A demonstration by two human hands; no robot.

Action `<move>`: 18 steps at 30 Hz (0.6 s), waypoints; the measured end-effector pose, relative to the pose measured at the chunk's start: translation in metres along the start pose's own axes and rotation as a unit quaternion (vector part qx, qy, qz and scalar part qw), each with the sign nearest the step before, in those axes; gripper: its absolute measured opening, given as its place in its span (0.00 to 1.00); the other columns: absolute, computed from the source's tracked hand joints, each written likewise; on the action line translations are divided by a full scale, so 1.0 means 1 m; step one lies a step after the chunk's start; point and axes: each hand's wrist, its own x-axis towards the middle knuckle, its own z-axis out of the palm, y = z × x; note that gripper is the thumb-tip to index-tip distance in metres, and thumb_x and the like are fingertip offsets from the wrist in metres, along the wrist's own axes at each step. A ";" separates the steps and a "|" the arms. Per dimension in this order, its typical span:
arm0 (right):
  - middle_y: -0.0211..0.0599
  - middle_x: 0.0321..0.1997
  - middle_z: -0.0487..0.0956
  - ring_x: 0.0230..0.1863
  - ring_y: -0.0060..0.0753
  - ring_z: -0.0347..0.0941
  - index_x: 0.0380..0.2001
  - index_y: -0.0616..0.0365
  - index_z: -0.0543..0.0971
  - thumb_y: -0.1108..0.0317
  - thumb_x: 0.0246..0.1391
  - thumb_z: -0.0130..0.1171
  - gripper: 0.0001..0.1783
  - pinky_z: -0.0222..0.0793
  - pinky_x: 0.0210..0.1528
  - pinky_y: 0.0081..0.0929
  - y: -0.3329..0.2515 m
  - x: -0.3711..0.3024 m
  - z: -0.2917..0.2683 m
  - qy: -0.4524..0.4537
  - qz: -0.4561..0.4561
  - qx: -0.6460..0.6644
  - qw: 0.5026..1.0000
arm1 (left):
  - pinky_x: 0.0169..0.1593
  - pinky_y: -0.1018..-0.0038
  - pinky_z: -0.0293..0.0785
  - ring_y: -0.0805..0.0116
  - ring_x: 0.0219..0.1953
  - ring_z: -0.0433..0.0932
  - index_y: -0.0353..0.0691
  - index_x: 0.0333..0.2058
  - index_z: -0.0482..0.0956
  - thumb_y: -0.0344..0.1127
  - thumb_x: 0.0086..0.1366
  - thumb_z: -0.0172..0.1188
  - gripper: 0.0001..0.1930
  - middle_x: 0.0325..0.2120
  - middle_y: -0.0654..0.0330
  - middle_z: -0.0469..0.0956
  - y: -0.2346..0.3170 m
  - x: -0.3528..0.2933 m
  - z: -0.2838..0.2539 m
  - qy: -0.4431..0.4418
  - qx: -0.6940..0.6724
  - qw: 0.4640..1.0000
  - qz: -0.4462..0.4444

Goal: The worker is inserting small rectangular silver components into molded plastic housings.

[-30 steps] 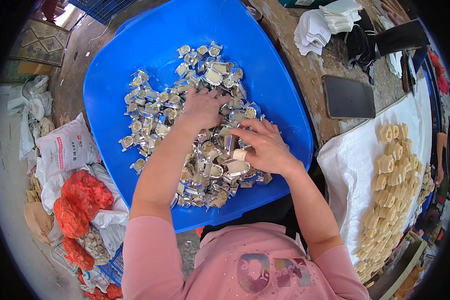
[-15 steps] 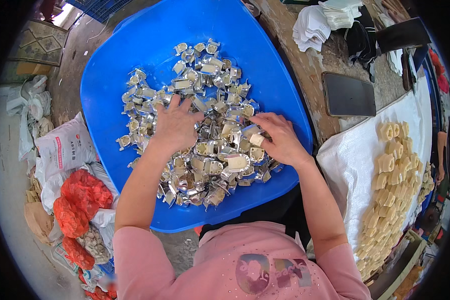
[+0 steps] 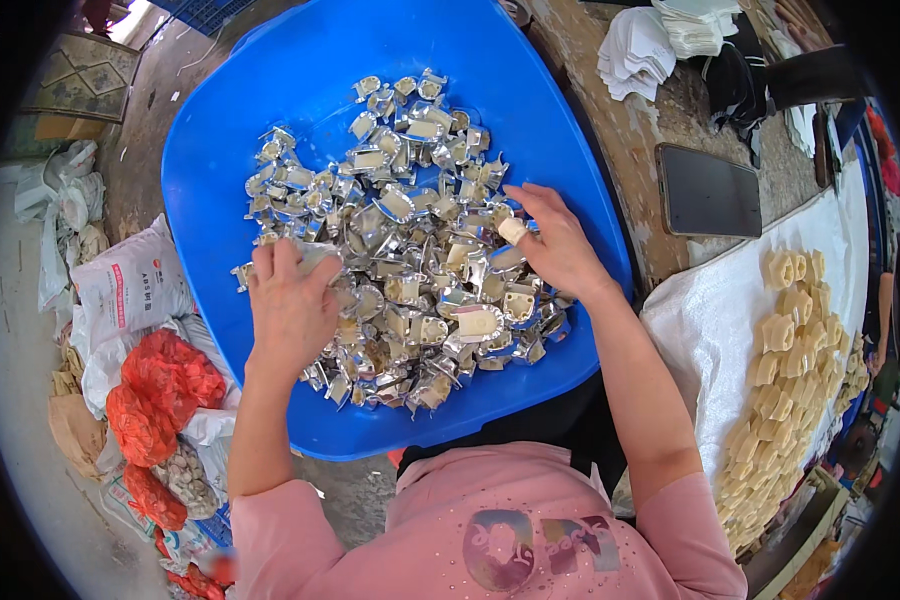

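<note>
A blue plastic tub holds a heap of small silver metal-shelled pieces with cream inner parts. At the heap's left side, my left hand has its fingers curled round one silver-and-cream piece, partly hidden by the fingers. My right hand hovers at the heap's right edge, fingers apart, with nothing visible between them. A cream wrap goes round its thumb.
Many cream plastic parts lie on a white sheet to the right. A phone and stacked white cloths rest on the worn wooden table. Red bags and a white sack stand at left.
My left hand has moved left and nearer to me, its fingers now curled round a piece. My right hand has shifted slightly up, away from the heap.
</note>
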 end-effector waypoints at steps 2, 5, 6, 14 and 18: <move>0.57 0.63 0.62 0.65 0.56 0.57 0.61 0.56 0.66 0.71 0.55 0.50 0.28 0.53 0.67 0.40 -0.002 0.008 0.004 -0.009 -0.006 -0.062 0.998 | 0.43 0.62 0.65 0.52 0.42 0.64 0.47 0.39 0.77 0.25 0.48 0.59 0.17 0.34 0.54 0.65 -0.008 -0.014 -0.001 0.023 -0.036 0.999 -0.025; 0.59 0.62 0.64 0.65 0.57 0.57 0.62 0.55 0.64 0.70 0.56 0.47 0.28 0.52 0.67 0.42 0.006 0.026 0.008 -0.042 0.007 -0.093 0.995 | 0.44 0.63 0.64 0.53 0.41 0.65 0.44 0.39 0.77 0.25 0.50 0.59 0.16 0.33 0.54 0.64 -0.017 -0.035 0.003 0.022 -0.125 0.986 -0.107; 0.57 0.61 0.66 0.63 0.56 0.60 0.63 0.54 0.61 0.68 0.57 0.44 0.29 0.54 0.65 0.44 0.009 0.031 0.008 -0.043 0.009 -0.124 0.991 | 0.44 0.63 0.64 0.53 0.41 0.65 0.44 0.39 0.77 0.25 0.50 0.59 0.16 0.33 0.54 0.64 -0.020 -0.042 0.008 0.021 -0.125 0.986 -0.109; 0.50 0.57 0.72 0.58 0.49 0.68 0.66 0.49 0.57 0.65 0.54 0.48 0.34 0.60 0.62 0.41 -0.026 0.065 0.008 -0.156 0.132 -0.233 0.951 | 0.47 0.61 0.66 0.51 0.41 0.68 0.42 0.43 0.76 0.25 0.51 0.57 0.18 0.35 0.52 0.68 -0.034 -0.084 0.027 0.020 -0.162 0.969 -0.184; 0.50 0.58 0.72 0.60 0.49 0.66 0.67 0.49 0.54 0.63 0.54 0.48 0.36 0.58 0.63 0.43 -0.025 0.071 0.018 -0.177 0.130 -0.255 0.942 | 0.49 0.60 0.65 0.50 0.44 0.70 0.41 0.44 0.76 0.25 0.51 0.58 0.18 0.38 0.50 0.70 -0.031 -0.053 0.016 0.077 -0.199 0.955 -0.205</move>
